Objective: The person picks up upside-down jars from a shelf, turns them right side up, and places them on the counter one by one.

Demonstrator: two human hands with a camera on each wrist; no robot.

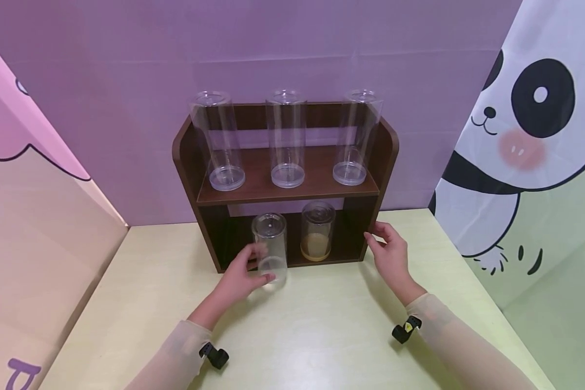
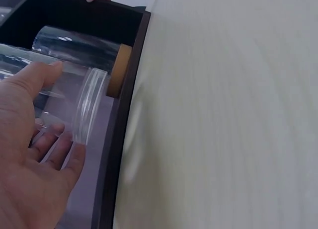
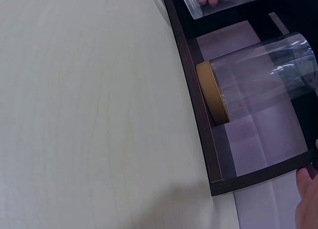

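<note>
One clear jar [image 1: 274,245], gripped by the left hand [image 1: 239,277] at the brown shelf's [image 1: 257,176] lower front, apparently needed an inward push to finish shelving while the right hand [image 1: 390,252] pinched the side panel [image 1: 386,154].

Purple backdrop [image 1: 283,43] — pale table [image 1: 312,330].

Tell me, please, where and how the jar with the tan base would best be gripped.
Probably with the right hand, around the mid-height wall of the tan-based jar, coming from the shelf's open front. The jar stands upright with a straight, round wall; the upper board likely hinders reaching from above, and the left hand holds a clear jar on its left.
</note>
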